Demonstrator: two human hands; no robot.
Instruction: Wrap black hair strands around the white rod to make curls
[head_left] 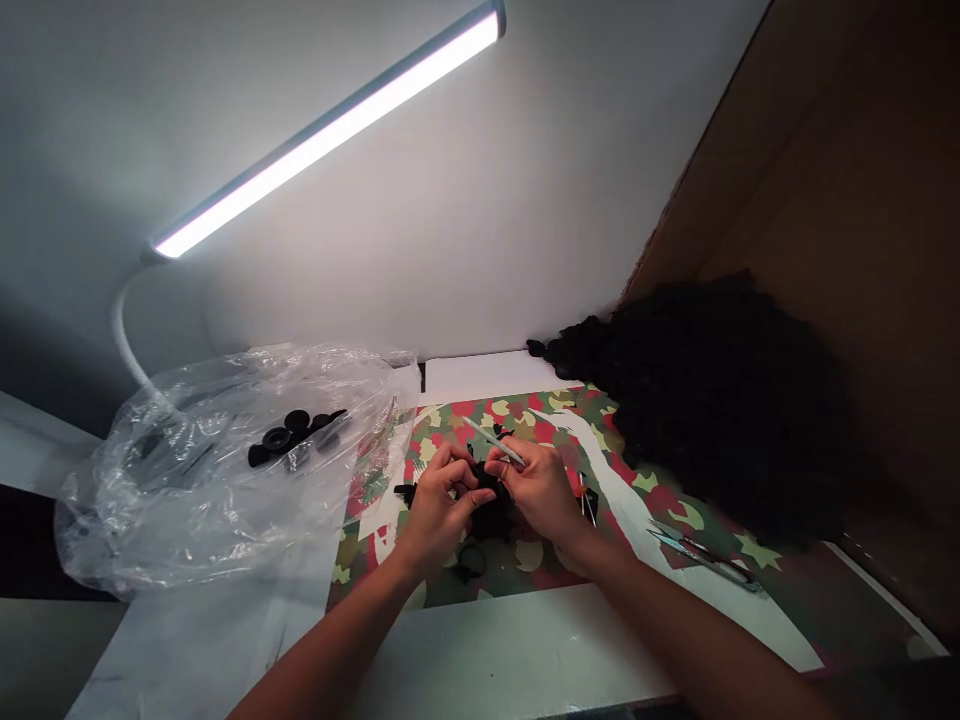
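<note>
My left hand (444,502) is closed, its thumb and fingers pinching a small black piece (491,510). Close beside it, my right hand (541,488) grips a thin pale stick-like tool (491,440), which slants up to the left from between thumb and forefinger. The fingertips of both hands meet around the black piece, so much of its shape is hidden. Below them lies a black ring-shaped piece (471,562) on a camouflage-patterned sheet (529,555). Other small dark bits sit around the hands, partly covered by them.
A large heap of black pieces (720,410) rises at the right against a brown cardboard panel (862,200). Thread snips (705,555) lie on the sheet. At left is a clear plastic bag (225,520) with black round parts (277,440). A bright tube lamp (330,140) hangs above.
</note>
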